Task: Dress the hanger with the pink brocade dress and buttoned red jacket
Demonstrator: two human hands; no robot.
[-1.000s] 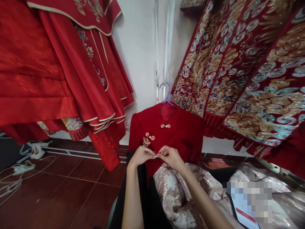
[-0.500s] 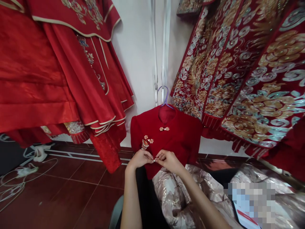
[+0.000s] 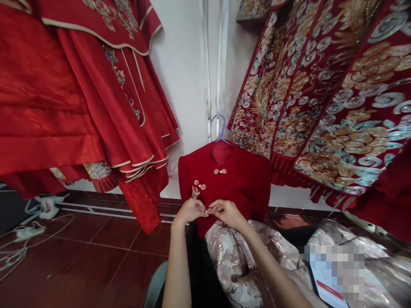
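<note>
A dark red jacket with a round neckline hangs on a purple hanger in front of me. At its neck sits a fastened flower-shaped beaded clasp. My left hand and my right hand meet at the lower front, fingers pinched on a small beaded frog button between them. Fingertips cover part of the button, so whether it is fastened cannot be seen. Just above my left hand is a jewelled ornament with beaded flowers on the jacket.
Red gowns hang at left, and heavily embroidered garments at right. A pinkish brocade cloth lies by my lap, with a partly blurred phone on it. Cables and pale shoes are at far left.
The fingers have shifted slightly at the button, and more of its beaded flower shows beside my right fingertips. The view has moved a little.
</note>
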